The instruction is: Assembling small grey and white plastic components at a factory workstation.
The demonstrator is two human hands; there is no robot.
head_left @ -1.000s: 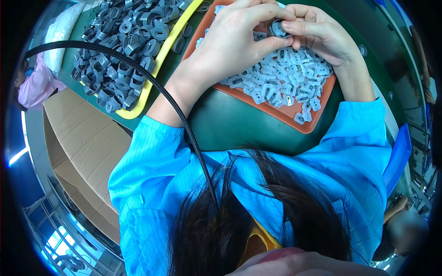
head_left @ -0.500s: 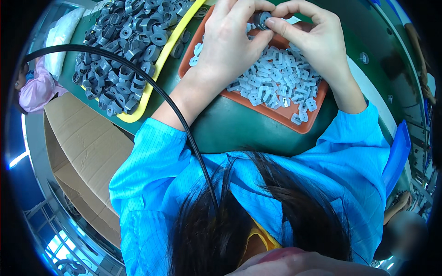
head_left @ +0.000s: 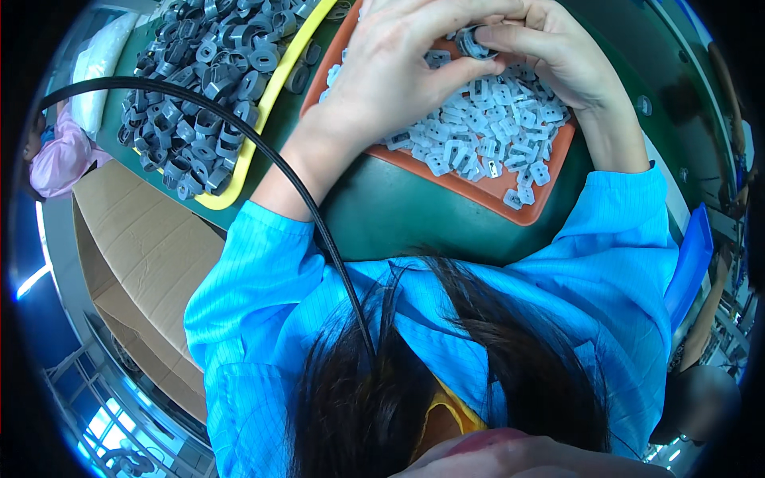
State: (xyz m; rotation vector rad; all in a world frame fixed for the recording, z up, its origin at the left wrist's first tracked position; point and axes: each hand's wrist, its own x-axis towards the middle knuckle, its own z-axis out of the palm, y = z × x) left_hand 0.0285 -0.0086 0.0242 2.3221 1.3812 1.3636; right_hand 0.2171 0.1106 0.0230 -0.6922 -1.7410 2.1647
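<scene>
A small dark grey round plastic part (head_left: 476, 45) is held between both hands over the orange tray (head_left: 466, 191). My left hand (head_left: 414, 60) is closed around its left side, thumb below it and fingers bent over the top. Against its right side presses the thumb of my right hand (head_left: 570, 60), whose fingers curl behind and partly out of sight. Right under the hands, the tray holds a heap of small translucent white plastic pieces (head_left: 502, 131). My left wrist crosses the tray's left edge.
Left of the orange tray stands a yellow-rimmed tray (head_left: 263, 119) heaped with grey plastic parts (head_left: 203, 88). A black cable (head_left: 279, 163) arcs across the view over my left forearm. Beside the green table sits an open cardboard box (head_left: 143, 255); a blue bin (head_left: 689, 267) is at right.
Both hands have come slightly nearer and lower with the grey part. The part has turned, and the left fingers now reach further over it.
</scene>
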